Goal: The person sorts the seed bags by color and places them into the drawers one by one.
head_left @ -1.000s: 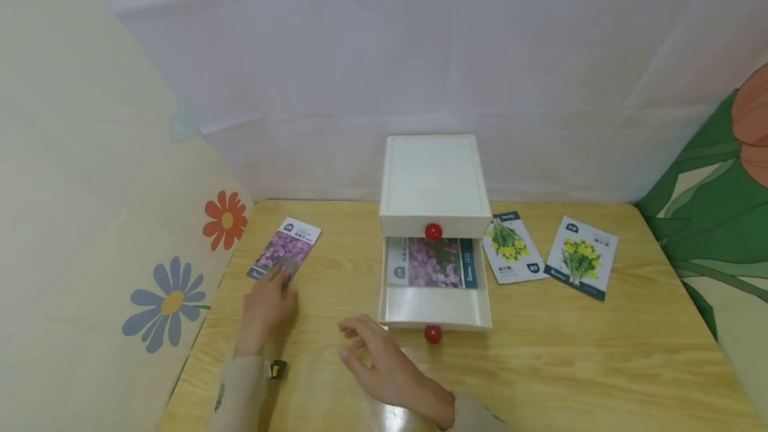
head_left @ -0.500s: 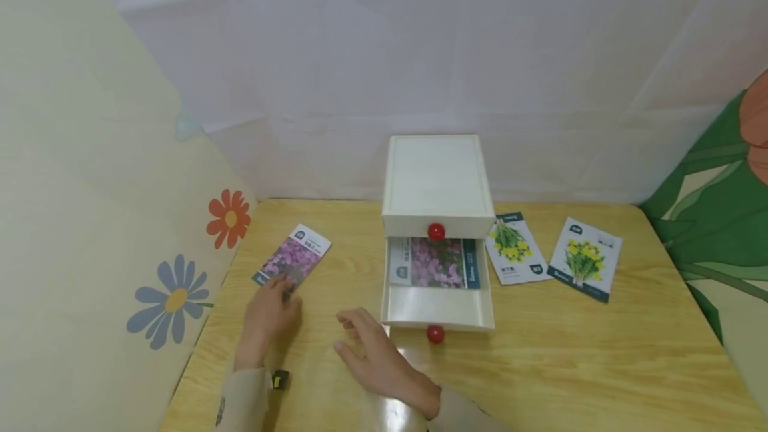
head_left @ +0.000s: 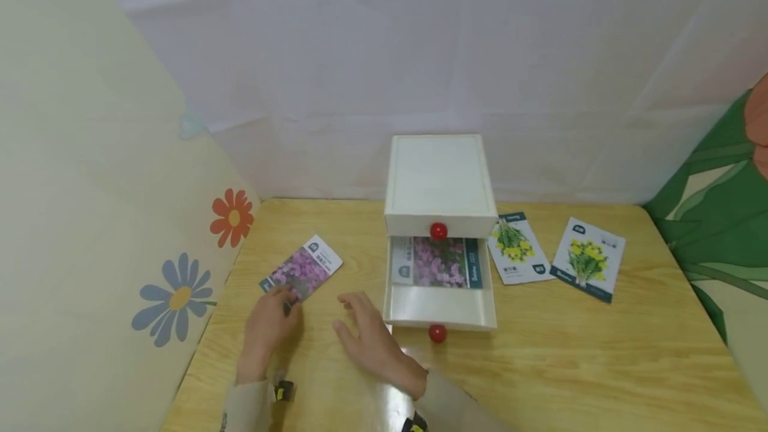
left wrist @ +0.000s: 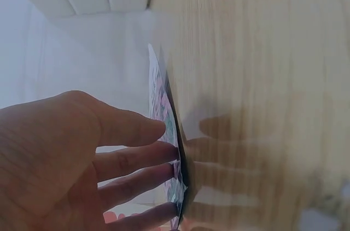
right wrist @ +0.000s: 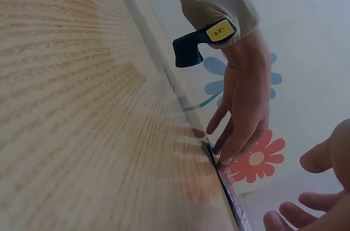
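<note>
A purple-flower seed packet (head_left: 312, 267) lies aslant on the left of the table. My left hand (head_left: 267, 331) rests its fingertips on the packet's near end. In the left wrist view the fingers (left wrist: 139, 157) look nearly straight, touching the packet's printed face, with the thumb beside them. My right hand (head_left: 375, 345) hovers over the table left of the pulled-out drawer, fingers loosely bent and holding nothing. Another purple-flower packet (head_left: 440, 263) lies in the lower drawer (head_left: 441, 305) of the white cabinet (head_left: 441, 175); the upper drawer is closed.
Two yellow-flower packets, one beside the cabinet (head_left: 517, 249) and one farther right (head_left: 588, 259), lie on the wooden table (head_left: 570, 359). Red knobs stick out from both drawers, the lower knob (head_left: 438, 333) farthest forward. A white cloth (head_left: 336, 85) hangs behind.
The left-hand packet has slid nearer and to the right under my left fingertips, turning slightly clockwise. My right hand has shifted a little leftward with its fingers raised. The drawer stays pulled out.
</note>
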`<state>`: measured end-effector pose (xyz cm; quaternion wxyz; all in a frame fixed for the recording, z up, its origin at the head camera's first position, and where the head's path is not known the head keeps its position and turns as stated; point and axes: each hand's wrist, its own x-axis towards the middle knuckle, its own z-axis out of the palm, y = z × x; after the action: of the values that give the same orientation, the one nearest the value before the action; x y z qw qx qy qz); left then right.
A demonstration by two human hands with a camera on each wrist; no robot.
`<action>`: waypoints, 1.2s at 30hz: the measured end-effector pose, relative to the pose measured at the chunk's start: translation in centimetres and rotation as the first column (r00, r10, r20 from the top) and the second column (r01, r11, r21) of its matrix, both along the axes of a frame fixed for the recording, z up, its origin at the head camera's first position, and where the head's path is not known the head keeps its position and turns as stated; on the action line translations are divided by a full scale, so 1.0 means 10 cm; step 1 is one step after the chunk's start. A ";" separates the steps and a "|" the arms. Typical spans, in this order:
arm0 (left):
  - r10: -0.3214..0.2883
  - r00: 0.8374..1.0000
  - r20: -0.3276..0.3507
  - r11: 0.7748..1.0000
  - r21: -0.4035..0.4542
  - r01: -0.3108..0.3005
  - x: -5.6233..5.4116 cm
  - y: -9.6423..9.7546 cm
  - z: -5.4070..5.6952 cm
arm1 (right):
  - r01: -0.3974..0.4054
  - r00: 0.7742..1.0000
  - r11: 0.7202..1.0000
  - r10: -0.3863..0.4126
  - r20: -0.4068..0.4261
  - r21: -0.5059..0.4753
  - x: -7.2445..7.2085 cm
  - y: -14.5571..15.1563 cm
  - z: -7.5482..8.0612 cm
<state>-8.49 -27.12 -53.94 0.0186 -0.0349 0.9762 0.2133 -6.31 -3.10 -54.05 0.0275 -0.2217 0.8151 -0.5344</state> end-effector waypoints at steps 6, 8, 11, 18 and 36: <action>0.008 1.000 0.011 1.000 0.008 -0.008 0.07 0.03 0.01 | 0.038 0.999 0.998 -0.036 0.030 -0.051 -0.10 -0.08 0.00; 0.020 0.999 0.028 1.000 0.018 -0.020 0.10 0.03 0.04 | 0.047 0.998 0.997 -0.045 0.032 -0.056 -0.13 -0.13 0.00; 0.032 0.997 0.064 0.999 0.026 -0.034 0.12 0.03 0.07 | 0.056 0.998 0.997 -0.055 0.023 -0.057 -0.17 -0.20 -0.01; 0.011 0.994 0.105 0.999 0.034 -0.015 0.18 0.01 0.09 | 0.082 0.997 0.997 -0.082 0.014 -0.002 -0.21 -0.27 0.00; 0.121 0.992 -0.025 0.952 0.286 -0.109 0.28 -0.07 0.08 | 0.191 0.974 0.974 -0.203 0.096 0.117 -0.33 -0.33 -0.12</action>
<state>-5.67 -27.82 -53.17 -0.0095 -0.0841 0.9320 0.3525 -9.66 -6.44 -55.30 0.0299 -0.1087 0.8581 -0.5010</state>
